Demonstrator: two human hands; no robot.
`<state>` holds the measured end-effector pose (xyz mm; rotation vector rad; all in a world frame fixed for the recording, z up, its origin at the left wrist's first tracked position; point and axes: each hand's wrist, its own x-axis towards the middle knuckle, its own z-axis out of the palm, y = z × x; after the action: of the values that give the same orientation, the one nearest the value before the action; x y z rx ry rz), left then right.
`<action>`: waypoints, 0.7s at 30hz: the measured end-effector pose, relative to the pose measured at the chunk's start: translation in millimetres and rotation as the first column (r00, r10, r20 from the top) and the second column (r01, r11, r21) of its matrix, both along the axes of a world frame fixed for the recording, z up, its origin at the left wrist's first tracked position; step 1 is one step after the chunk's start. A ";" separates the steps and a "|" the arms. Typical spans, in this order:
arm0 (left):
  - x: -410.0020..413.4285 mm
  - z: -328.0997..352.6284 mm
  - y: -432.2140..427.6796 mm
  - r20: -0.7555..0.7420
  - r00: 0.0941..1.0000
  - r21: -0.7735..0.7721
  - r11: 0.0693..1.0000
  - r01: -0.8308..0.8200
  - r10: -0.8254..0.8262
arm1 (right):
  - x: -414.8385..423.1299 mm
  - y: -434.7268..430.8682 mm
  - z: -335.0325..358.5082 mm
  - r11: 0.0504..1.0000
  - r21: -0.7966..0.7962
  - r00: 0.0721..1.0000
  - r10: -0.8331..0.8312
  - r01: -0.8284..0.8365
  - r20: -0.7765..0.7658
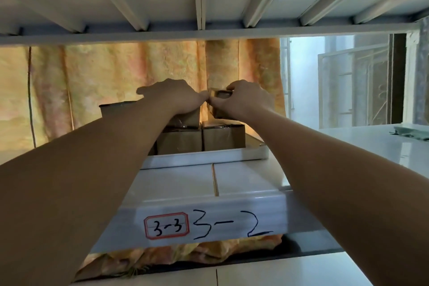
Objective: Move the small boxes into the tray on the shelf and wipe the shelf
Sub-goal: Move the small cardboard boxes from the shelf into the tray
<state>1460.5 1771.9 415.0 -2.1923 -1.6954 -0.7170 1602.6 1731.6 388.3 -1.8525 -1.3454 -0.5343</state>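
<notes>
A white tray sits at the back of the white shelf and holds several small brown cardboard boxes stacked in two layers. My right hand grips one small box on the top layer, just above the lower boxes. My left hand rests palm down on a top-layer box beside it, fingertips touching the box that the right hand holds. Another box stands at the left behind my left forearm.
A green cloth lies on the shelf at the far right. An upper shelf hangs close overhead. A yellow-orange curtain hangs behind the tray, and an open window lies right of it. The shelf's front edge bears the labels 3-3 and 3-2.
</notes>
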 end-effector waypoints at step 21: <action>-18.7 -17.9 2.1 0.216 0.972 0.211 0.977 0.043 -0.090 | 3.9 -8.4 -9.8 0.971 0.058 0.959 0.240 -0.234 -0.151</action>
<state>1441.8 1774.0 397.1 -2.0978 -1.5708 -1.1427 1606.5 1723.2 378.5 -1.6357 -1.4140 -0.2822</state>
